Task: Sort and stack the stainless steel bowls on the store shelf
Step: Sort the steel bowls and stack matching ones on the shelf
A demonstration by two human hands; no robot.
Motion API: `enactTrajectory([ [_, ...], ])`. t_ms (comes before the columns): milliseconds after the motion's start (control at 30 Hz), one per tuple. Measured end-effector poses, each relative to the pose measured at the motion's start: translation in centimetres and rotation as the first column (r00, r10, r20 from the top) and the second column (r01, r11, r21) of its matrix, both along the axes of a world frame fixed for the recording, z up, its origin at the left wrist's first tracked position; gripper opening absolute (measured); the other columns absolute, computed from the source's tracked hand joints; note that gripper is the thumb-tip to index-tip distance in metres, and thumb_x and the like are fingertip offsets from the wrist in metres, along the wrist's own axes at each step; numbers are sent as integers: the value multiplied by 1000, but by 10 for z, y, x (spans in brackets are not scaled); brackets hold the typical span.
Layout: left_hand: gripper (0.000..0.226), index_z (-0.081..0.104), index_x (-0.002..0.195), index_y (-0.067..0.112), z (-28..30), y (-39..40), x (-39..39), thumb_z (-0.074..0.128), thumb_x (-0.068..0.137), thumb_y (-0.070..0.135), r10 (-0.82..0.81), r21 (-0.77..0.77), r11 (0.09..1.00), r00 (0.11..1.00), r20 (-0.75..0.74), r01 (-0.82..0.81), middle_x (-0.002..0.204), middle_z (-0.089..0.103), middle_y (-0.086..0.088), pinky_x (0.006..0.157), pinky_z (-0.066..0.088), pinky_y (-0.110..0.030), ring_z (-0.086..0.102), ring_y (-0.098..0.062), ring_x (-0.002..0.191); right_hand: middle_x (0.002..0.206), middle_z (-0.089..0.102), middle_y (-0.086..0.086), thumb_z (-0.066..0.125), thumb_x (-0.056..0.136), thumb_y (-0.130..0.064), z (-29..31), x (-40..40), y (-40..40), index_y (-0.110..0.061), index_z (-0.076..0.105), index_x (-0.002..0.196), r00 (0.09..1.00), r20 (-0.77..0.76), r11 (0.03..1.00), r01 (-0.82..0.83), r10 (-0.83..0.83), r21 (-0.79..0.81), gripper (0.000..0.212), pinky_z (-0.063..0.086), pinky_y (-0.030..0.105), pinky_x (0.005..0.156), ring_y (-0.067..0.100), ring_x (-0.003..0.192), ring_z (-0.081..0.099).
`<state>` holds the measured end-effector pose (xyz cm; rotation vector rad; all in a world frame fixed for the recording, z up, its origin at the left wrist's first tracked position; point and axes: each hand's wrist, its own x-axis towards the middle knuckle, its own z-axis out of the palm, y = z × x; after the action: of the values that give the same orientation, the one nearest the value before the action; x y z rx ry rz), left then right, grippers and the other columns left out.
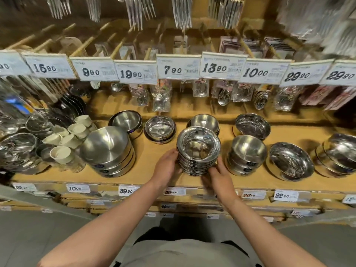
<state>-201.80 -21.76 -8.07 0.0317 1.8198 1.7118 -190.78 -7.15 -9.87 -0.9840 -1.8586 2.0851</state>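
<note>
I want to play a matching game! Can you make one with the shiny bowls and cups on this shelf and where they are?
Things:
1. tall stack of rimmed steel bowls
2. cream-coloured cups
3. large matte steel bowl stack
4. white "7.90" price tag

Places:
A. hanging above the shelf
B. between the left hand and right hand
C. left of the held stack
D. far left, lying tipped

Pairs: 1-B, 2-D, 3-C, 4-A

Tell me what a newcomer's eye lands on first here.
First, the stack of wide-rimmed steel bowls at the shelf's front centre, held between the left hand and right hand. Next, the row of price tags overhead, then the large brushed bowls to the left.
</note>
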Motion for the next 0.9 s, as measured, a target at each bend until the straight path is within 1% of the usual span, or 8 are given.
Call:
enactTrajectory([
  [167,31,70,120,28,0,-16,-7,47,102,37,50,45,998,997,65,-53,119,75,4,86,58,-33,67,-18,117,107,76,1,50,99,-17,0,-7,-18,-57,59,122,1000,7,1000,12,-12,-21,46,54,39,89,17,97,68],
  [267,29,66,127,22,-2,-25,-11,48,104,27,131,70,987,982,139,-141,124,72,-5,77,57,-32,65,-23,120,123,72,-10,50,100,-17,-2,-13,-27,-50,59,130,1000,-8,999,-6,5,-42,46,52,43,105,17,117,66],
  [433,33,56,135,4,0,-41,-15,47,105,15,198,133,965,960,197,-226,123,63,-15,64,53,-27,59,-27,111,127,69,-8,47,102,-12,-5,-23,-42,-44,57,136,999,-17,997,-35,34,-70,47,52,43,106,17,120,64],
  [567,17,61,113,13,2,-52,-17,46,105,11,208,182,952,956,208,-247,109,64,-8,68,54,-28,58,-24,108,131,67,-5,47,102,-15,-10,-30,-47,-44,55,138,998,1,995,-56,56,-85,47,52,42,106,18,122,64],
  [667,19,60,118,9,4,-57,-14,45,106,10,206,187,952,957,204,-244,115,63,-13,72,55,-29,57,-27,110,135,65,-3,48,102,-16,-8,-31,-50,-42,52,141,997,20,992,-79,81,-96,47,52,43,107,18,122,64],
  [767,22,60,122,5,11,-61,-8,48,105,13,247,143,949,946,211,-280,118,67,-21,67,59,-27,65,-28,105,132,68,-1,50,100,-18,2,-30,-50,-38,51,143,990,60,991,-122,125,-59,48,53,46,104,19,117,66],
  [800,22,61,120,4,13,-61,-5,48,105,15,262,92,955,945,196,-284,118,69,-21,71,61,-29,67,-29,104,134,67,-1,52,97,-23,7,-27,-48,-36,48,147,988,83,991,-127,130,-40,52,55,42,100,17,112,66],
  [900,16,64,106,15,16,-60,15,51,104,23,291,-178,945,954,77,-274,108,72,-11,97,55,-51,68,-33,106,138,54,-11,54,95,-34,28,-15,-31,-30,37,156,984,153,995,-92,87,25,63,48,3,72,-6,100,59],
])
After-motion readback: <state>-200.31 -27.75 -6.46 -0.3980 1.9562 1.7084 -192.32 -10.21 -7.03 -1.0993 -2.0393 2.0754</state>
